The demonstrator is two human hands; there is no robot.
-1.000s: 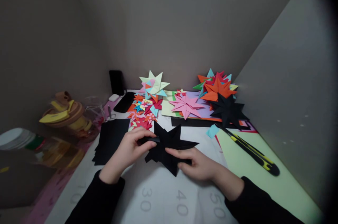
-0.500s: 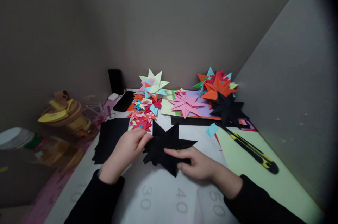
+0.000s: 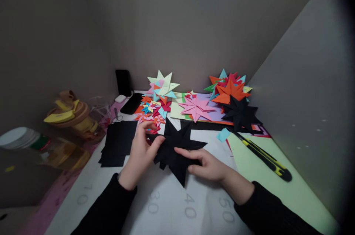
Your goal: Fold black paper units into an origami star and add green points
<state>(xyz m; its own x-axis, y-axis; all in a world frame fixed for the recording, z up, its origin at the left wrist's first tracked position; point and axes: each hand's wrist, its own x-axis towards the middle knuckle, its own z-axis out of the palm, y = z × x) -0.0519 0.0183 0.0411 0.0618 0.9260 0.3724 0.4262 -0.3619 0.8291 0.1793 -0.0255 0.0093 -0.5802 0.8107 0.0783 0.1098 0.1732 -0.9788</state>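
Observation:
A black folded paper star [image 3: 177, 144] is held over the white table sheet between both hands. My left hand [image 3: 145, 150] grips its left side, the thumb lying on the near face and the fingers curled behind the points. On the right, my right hand [image 3: 208, 164] pinches the star's lower right part, its index finger reaching towards the centre and the thumb below. Several black paper sheets [image 3: 119, 140] lie stacked left of the star. Behind it rests a pink paper star [image 3: 196, 107].
A yellow and black utility knife [image 3: 266, 157] lies on pale green paper [image 3: 294, 187] at right. Colourful paper stars [image 3: 230, 89] are piled at the back right. At left stand a jar [image 3: 41, 148] and a lidded container [image 3: 72, 116]; small scissors [image 3: 117, 115] and a phone [image 3: 132, 104] lie behind the black sheets.
My left hand has shifted slightly right and its thumb now reaches further over the star. The star has turned slightly, its upper point higher. My right hand keeps nearly the same grip.

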